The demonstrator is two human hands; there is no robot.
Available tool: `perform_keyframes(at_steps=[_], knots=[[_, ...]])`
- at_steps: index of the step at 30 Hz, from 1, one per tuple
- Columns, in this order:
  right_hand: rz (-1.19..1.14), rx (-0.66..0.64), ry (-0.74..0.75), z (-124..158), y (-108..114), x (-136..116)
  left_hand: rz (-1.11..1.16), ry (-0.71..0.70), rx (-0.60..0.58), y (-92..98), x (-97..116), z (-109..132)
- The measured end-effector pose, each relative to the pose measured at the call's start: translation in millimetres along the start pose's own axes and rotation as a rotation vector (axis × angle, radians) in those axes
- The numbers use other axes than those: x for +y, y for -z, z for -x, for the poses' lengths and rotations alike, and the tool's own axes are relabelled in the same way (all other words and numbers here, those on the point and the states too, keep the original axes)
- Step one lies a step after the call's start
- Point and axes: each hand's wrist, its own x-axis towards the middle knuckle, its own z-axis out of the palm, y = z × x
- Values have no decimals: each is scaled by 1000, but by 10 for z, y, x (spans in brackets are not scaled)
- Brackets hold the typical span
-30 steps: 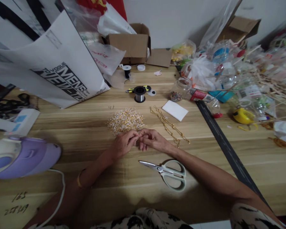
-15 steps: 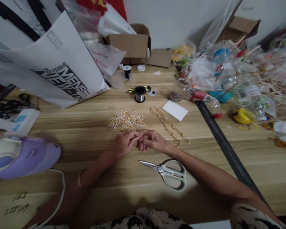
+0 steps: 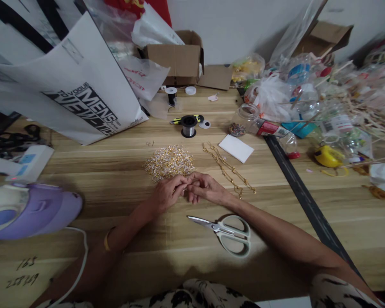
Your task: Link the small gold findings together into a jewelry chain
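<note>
My left hand (image 3: 166,193) and my right hand (image 3: 205,187) meet fingertip to fingertip on the wooden table (image 3: 115,179), both pinched on a tiny piece that is too small to name. Just beyond them lies a heap of small gold and silver metal bits (image 3: 168,161). Two gold chains (image 3: 226,169) stretch out to the right of the heap, their near ends by my right wrist. White-handled scissors (image 3: 226,233) lie shut on the table below my right forearm.
A spool of wire (image 3: 188,125), a white pad (image 3: 236,148) and a bead jar (image 3: 240,121) sit further back. A large paper bag (image 3: 67,90) leans at left, a purple iron (image 3: 28,209) at near left. Cluttered bottles and bags (image 3: 324,98) fill the right; a cardboard box (image 3: 176,57) stands behind.
</note>
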Motion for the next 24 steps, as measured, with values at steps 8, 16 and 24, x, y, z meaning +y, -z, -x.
perform_keyframes(at_steps=[8, 16, 24], knots=[[3, -14, -3, 3, 8, 2, 59, 60, -18, 33, 42, -24], [3, -8, -28, 0, 21, 2, 145, 120, -36, 24, 11, -17], [12, -16, -24, 0, 11, -2, 160, 153, -46, 27, 39, -12]])
